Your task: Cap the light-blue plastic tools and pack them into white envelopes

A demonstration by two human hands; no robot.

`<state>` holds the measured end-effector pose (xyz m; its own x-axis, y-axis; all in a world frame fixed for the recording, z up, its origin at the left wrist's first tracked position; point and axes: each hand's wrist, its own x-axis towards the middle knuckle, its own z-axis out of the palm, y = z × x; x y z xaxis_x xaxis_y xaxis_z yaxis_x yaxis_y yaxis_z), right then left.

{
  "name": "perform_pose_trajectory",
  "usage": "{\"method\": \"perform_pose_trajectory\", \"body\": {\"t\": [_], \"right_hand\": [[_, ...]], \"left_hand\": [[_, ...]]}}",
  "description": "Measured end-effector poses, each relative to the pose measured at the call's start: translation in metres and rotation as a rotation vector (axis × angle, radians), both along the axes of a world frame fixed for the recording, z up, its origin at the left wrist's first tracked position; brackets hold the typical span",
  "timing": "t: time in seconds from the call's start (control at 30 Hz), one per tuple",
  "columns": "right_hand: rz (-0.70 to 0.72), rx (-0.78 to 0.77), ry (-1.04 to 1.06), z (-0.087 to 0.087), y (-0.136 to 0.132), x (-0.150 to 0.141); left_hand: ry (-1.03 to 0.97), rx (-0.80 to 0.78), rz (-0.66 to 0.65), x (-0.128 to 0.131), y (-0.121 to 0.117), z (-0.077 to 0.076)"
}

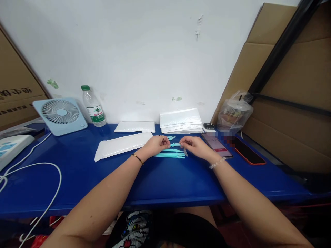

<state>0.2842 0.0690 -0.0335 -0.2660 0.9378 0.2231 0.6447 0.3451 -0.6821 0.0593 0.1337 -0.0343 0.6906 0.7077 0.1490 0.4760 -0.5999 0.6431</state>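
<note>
Between my hands, a slim teal eyebrow razor (pixel 175 145) is held level just above the table. My left hand (pixel 155 144) pinches its left end with thumb and fingertips. My right hand (pixel 197 147) pinches the right end. A small translucent piece (pixel 185 153), like a blade cover, shows just below my right fingertips; whether it is held I cannot tell. Several more teal razors (pixel 169 155) lie side by side under and in front of my hands, partly hidden by the left one. A white padded envelope (pixel 121 146) lies left of my left hand.
Behind my hands rest a stack of white envelopes (pixel 181 119) and another envelope (pixel 134 126). A phone (pixel 216 144) and an orange-edged phone (pixel 249 151) lie right. Leftward stand a water bottle (pixel 94 108) and a fan (pixel 60 113); a white cable (pixel 58 172) crosses the blue table (pixel 103 179).
</note>
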Motion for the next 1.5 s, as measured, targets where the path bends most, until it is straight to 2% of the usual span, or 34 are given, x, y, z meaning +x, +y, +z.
{"method": "perform_pose_trajectory", "body": {"t": [0.1,0.2,0.27,0.33,0.4,0.47,0.67,0.83,0.97,1.1,1.2,1.5], "right_hand": [[-0.014,0.032,-0.026,0.002,-0.001,0.0],[-0.023,0.113,-0.086,0.008,-0.003,0.009],[0.053,0.105,-0.142,0.012,-0.005,0.016],[0.151,0.05,-0.213,0.014,-0.006,0.02],[0.202,0.01,-0.258,0.012,-0.006,0.021],[0.192,-0.001,-0.281,0.009,-0.005,0.02],[0.099,-0.04,-0.308,0.003,-0.003,0.022],[0.064,-0.024,-0.132,0.007,-0.006,0.025],[-0.062,-0.038,0.22,0.012,-0.005,0.023],[-0.103,-0.072,0.498,0.011,-0.002,0.02],[-0.08,-0.084,0.538,0.01,-0.001,0.018],[-0.013,-0.131,0.461,0.004,0.0,0.001]], "left_hand": [[0.037,0.062,0.02,0.002,0.001,-0.002],[0.059,0.215,0.122,0.0,0.005,-0.002],[0.061,0.305,0.137,-0.003,0.006,-0.001],[0.088,0.348,0.067,-0.005,0.006,0.0],[0.157,0.366,-0.02,-0.004,0.004,0.001],[0.244,0.371,-0.066,-0.002,0.002,0.001],[0.29,0.29,-0.041,0.001,0.001,-0.002],[0.227,0.282,-0.021,-0.002,0.001,0.0],[0.111,0.169,0.044,-0.004,-0.002,0.003],[-0.017,0.047,0.063,-0.006,-0.002,0.003],[-0.064,-0.001,0.062,-0.006,0.0,0.002],[-0.076,-0.016,0.037,-0.002,-0.003,0.002]]}}
